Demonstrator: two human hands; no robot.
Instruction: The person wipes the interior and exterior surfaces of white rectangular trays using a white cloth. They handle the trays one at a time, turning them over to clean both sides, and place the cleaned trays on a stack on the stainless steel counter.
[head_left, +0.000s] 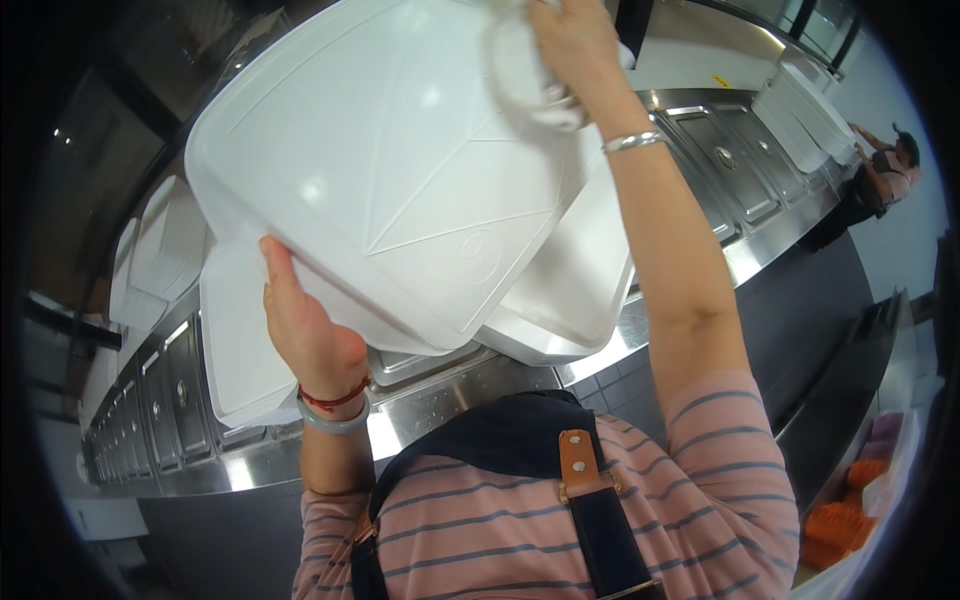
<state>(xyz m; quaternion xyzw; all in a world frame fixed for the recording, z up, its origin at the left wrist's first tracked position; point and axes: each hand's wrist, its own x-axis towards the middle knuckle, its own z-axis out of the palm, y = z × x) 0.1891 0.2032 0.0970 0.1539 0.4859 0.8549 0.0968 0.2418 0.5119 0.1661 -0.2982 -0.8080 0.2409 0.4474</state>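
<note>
A large white plastic tray (360, 157) is tilted up in front of me, its flat face with raised lines towards me. My left hand (311, 326) grips its lower left edge, thumb along the rim and the other fingers mostly hidden. At the upper right of this tray, my right hand (581, 56) holds a white cloth (517, 71) against or close to the face; both are partly blurred. Below and to the right, another white tray (581, 270) shows its hollow side. More white trayware (244, 345) rests on the counter behind my left hand.
A stainless steel counter with lidded pans (724, 157) runs across the view. Stacked white trays stand at the left (169, 244) and far right (791, 124). A co-worker (885, 176) is by the right stack. Orange items (836, 529) lie in a container at lower right.
</note>
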